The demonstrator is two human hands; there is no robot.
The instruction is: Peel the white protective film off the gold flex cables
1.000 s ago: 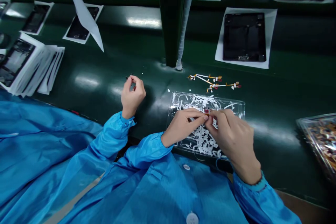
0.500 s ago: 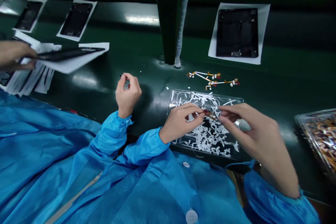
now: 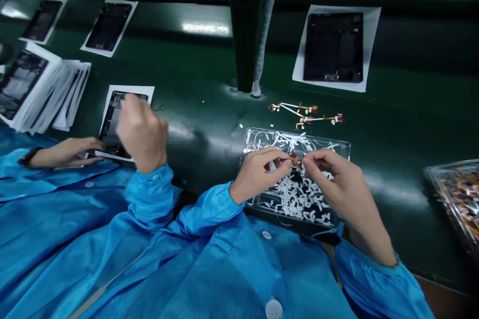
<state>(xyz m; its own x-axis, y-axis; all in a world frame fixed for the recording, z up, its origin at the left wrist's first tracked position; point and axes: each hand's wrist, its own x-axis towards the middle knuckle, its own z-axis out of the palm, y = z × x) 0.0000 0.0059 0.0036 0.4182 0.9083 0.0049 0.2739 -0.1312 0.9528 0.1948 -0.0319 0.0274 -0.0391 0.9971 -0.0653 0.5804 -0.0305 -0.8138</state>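
Note:
My left hand (image 3: 258, 172) and my right hand (image 3: 339, 184) meet above a clear plastic tray (image 3: 342, 147) full of white paper strips. Both pinch a small orange and red flex cable (image 3: 296, 160) between their fingertips. Two more flex cables (image 3: 307, 113) lie on the green belt just behind the tray. My sleeves are blue.
A co-worker in blue at my left has a hand (image 3: 142, 132) over a black panel on white paper (image 3: 114, 119). A stack of panels on paper (image 3: 33, 89) lies far left. Another black panel (image 3: 333, 47) rests behind. A green post (image 3: 245, 25) stands mid-belt. Another tray (image 3: 454, 199) sits at right.
My right hand pulled away from the cable and came back to pinch it. The co-worker laid a panel on paper onto the belt and moved a hand over it.

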